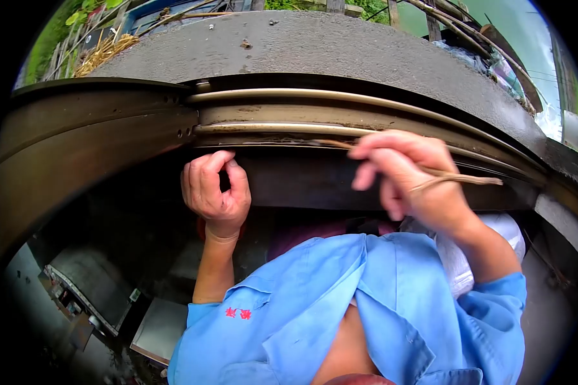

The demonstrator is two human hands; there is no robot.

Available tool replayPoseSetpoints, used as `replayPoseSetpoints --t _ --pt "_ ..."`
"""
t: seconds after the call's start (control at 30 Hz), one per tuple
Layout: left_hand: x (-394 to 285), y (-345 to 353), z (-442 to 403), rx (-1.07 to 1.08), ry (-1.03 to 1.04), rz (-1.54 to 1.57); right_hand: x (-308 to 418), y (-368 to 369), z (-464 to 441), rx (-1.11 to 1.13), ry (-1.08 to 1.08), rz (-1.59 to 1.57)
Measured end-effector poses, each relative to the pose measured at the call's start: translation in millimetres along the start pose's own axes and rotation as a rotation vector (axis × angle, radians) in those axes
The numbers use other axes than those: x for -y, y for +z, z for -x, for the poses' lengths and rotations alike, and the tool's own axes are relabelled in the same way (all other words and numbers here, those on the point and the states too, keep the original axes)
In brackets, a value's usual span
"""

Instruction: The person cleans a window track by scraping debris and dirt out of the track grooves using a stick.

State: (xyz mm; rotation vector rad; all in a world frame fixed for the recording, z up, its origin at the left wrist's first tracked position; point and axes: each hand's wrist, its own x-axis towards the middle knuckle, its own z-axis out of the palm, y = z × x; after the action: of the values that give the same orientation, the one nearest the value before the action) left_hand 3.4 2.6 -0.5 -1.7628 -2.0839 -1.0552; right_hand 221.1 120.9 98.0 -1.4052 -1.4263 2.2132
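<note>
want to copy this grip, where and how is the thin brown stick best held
Pinch the thin brown stick probably just behind its end at the metal track, thumb against fingertips, from the wearer's side, as the right hand does: it is slender, lies roughly along the track, and juts out past the hand.

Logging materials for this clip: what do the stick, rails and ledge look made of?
Stick: likely bare wood; tan, matte, slightly crooked.
Rails: probably metal, bronze-toned and satin; long highlights run along them, but paint or coating can't be ruled out.
Ledge: looks like raw concrete or cement; grey, dull, rough.
</note>
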Motion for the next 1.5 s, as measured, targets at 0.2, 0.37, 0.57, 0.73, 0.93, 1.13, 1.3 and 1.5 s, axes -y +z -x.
replayPoseSetpoints --t 0.2,0.37,0.57,0.73,0.93,1.13,1.3,1.5 --pt "-3.2 1.5 0.0 0.005 -0.023 0.003 1.4 -17.1 13.3 -0.14 0.032 0.004" --pt "-1.1 0.4 -2.4 0.019 0.018 0.023 1.9 23.1 -14.8 0.064 -0.044 -0.002" --pt "-4.8 -2.0 -1.9 0.055 0.003 0.037 -7.6 -19.5 24.7 -0.224 0.01 0.055" --pt "-2.1 1.2 -2.7 0.042 0.026 0.042 -5.6 13.5 -19.7 0.018 -0.013 -0.137" --pt "-4.2 0.9 -1.7 0.05 0.002 0.026 -12.2 -25.9 21.2 -0.196 0.047 -0.051" --pt "-2.2 -0.1 -3.2 0.057 0.026 0.011 -8.0 16.7 -20.3 0.035 0.02 -0.159" --pt "-3.2 1.2 -3.6 0.037 0.01 0.017 -14.4 -19.8 19.2 -0.221 0.0 0.012" --pt "-2.5 4.7 -3.6 0.017 0.024 0.025 -16.0 23.6 -24.2 0.039 -0.058 -0.173"
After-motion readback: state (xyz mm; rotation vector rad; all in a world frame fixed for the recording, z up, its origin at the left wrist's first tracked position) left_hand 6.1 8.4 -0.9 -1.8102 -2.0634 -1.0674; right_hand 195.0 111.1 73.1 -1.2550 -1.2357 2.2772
